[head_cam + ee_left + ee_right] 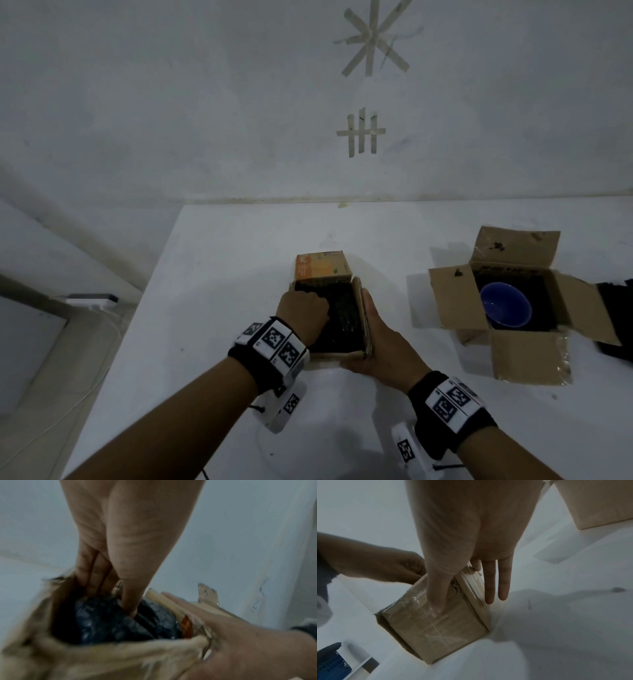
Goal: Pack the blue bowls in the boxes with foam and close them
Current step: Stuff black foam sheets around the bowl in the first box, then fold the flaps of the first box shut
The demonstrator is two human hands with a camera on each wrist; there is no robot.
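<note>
A small cardboard box [329, 358] stands mid-table with its orange-printed far flap [322, 270] up. Black foam [346, 318] fills it; no bowl shows inside. My left hand [305, 308] reaches into the box's left side, and in the left wrist view its thumb [130, 607] presses into the foam [106, 622]. My right hand [376, 335] lies flat against the box's right side and holds that flap upright, with straight fingers [489, 588] along the box [436, 626]. To the right, a blue bowl [505, 308] sits on black foam in a larger open box [527, 356].
Another black foam piece [616, 318] lies at the table's right edge. The white table [222, 260] meets a wall at the back, and its left edge drops to a lower ledge holding a white device [92, 299]. A blue and white object [332, 666] lies near the front.
</note>
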